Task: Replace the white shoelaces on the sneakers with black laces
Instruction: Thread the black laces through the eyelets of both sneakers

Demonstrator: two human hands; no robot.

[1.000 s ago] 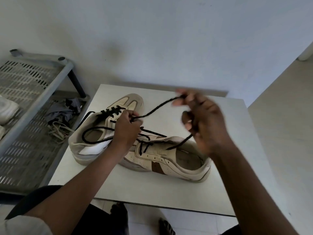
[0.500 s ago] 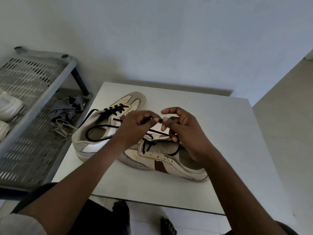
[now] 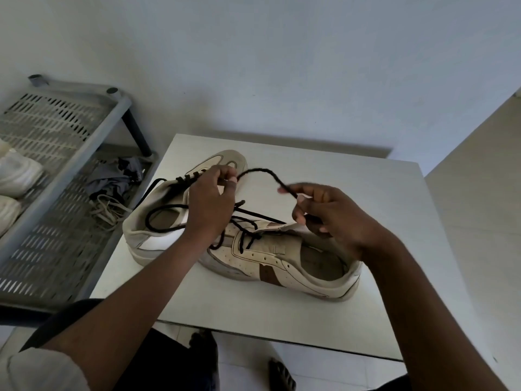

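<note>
At frame centre, my left hand (image 3: 210, 206) pinches the black lace (image 3: 260, 171) and my right hand (image 3: 334, 221) grips it farther along, fingers curled, the strand arching between them above the two cream sneakers (image 3: 282, 261) on the white table (image 3: 380, 215).

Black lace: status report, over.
Hands: left hand and right hand both pinch black lace, slack arc between. Laced partway up near sneaker. Nothing in the way.
</note>
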